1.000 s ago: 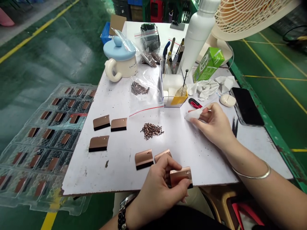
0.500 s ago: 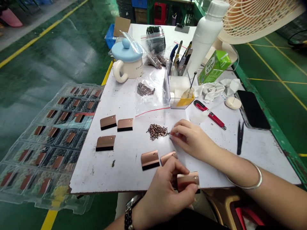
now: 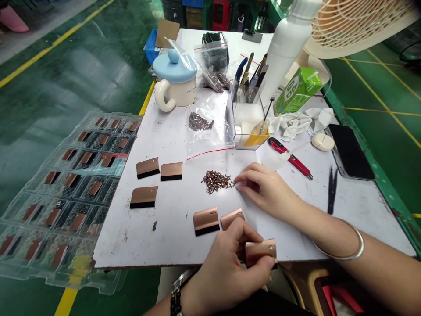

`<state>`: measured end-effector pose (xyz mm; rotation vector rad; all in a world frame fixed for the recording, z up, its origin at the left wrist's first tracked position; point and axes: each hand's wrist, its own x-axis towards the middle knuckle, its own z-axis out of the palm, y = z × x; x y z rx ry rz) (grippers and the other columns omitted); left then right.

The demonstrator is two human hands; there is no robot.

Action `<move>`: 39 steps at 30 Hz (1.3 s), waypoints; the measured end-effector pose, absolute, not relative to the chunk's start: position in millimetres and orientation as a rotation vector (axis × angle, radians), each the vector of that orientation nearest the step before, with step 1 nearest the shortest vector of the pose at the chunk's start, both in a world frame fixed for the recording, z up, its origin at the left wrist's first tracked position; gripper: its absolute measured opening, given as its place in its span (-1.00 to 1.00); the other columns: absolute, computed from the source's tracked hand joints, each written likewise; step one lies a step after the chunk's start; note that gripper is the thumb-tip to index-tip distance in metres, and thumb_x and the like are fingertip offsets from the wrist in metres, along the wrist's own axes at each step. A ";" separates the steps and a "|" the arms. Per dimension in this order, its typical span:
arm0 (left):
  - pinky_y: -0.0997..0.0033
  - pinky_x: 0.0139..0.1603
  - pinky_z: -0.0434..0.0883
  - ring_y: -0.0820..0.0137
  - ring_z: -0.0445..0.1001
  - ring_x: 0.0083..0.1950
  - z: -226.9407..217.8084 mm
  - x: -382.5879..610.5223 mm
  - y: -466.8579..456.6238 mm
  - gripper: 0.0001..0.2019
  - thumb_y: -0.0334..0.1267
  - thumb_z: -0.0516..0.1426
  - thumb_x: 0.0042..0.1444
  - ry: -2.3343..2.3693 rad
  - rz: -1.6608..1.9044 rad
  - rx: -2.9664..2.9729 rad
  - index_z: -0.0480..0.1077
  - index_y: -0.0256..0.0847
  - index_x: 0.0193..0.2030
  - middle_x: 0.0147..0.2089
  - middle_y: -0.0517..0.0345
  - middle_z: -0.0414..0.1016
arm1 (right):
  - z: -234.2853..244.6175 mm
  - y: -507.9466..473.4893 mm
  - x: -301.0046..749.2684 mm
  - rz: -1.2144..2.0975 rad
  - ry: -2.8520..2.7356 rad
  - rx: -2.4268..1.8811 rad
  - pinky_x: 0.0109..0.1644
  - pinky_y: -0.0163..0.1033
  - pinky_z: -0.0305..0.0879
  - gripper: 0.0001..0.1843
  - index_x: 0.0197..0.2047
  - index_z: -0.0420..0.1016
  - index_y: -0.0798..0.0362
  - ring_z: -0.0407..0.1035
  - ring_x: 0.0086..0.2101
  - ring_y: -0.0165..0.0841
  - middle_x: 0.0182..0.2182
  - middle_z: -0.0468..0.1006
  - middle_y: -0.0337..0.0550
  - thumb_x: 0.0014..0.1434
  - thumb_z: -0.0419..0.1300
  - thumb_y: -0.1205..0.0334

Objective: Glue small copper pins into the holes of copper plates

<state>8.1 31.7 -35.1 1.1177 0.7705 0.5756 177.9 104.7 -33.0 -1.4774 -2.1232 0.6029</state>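
Note:
My left hand (image 3: 230,263) is closed on a copper-coloured plate (image 3: 261,251) at the near edge of the white board (image 3: 171,131). My right hand (image 3: 266,191) rests on the board with its fingertips pinched together at the right edge of a small pile of copper screws (image 3: 216,180); what they pinch is too small to make out. Two more copper plates (image 3: 206,220) lie just beyond my left hand. Three others (image 3: 148,167) lie further left on the board.
A clear tray (image 3: 66,184) of copper plates sits at left. At the back stand a blue-lidded mug (image 3: 174,81), bags of screws (image 3: 200,123), a tool holder (image 3: 248,127), a white bottle (image 3: 286,48) and a fan (image 3: 355,22). A red knife (image 3: 289,158), tweezers (image 3: 332,188) and a phone (image 3: 350,151) lie right.
My right hand let go of the white cloth near the red knife and moved left to the screw pile, where it now pinches. My left hand keeps the plate.

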 end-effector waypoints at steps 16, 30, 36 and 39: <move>0.60 -0.53 0.43 0.51 0.49 -0.50 -35.6 11.3 28.6 -0.77 -0.36 0.20 0.09 0.743 0.609 0.842 0.17 -0.19 -0.26 -0.41 0.27 0.37 | -43.4 97.9 176.6 0.486 -2.112 -1.266 -0.27 -0.25 0.35 -0.89 -0.31 0.33 0.09 0.34 -0.34 -0.39 -0.34 0.39 -0.13 0.25 0.03 0.38; 0.63 -0.48 0.55 0.47 0.53 -0.27 -33.1 17.5 31.3 -0.81 -0.46 0.24 0.09 0.649 0.736 0.610 0.28 -0.25 -0.25 -0.31 0.16 0.52 | -18.3 17.1 190.2 0.563 -1.696 -1.240 -0.28 -0.30 0.25 -0.88 -0.22 0.32 0.11 0.27 -0.30 -0.45 -0.32 0.30 -0.17 0.21 0.06 0.48; 0.65 -0.42 0.56 0.53 0.55 -0.30 -29.1 18.2 30.6 -0.80 -0.50 0.24 0.08 0.668 0.761 0.553 0.30 -0.24 -0.26 -0.29 0.19 0.57 | -35.7 -6.4 173.7 0.393 -1.648 -1.227 -0.37 -0.30 0.30 -0.82 -0.19 0.35 0.14 0.29 -0.32 -0.42 -0.34 0.32 -0.14 0.15 0.07 0.53; 0.65 -0.40 0.57 0.54 0.55 -0.32 -29.2 19.1 30.8 -0.82 -0.48 0.24 0.09 0.688 0.774 0.566 0.31 -0.25 -0.27 -0.32 0.20 0.57 | -38.1 -7.5 168.4 0.281 -1.690 -1.208 -0.37 -0.32 0.32 -0.81 -0.18 0.36 0.17 0.30 -0.31 -0.43 -0.33 0.34 -0.14 0.14 0.08 0.55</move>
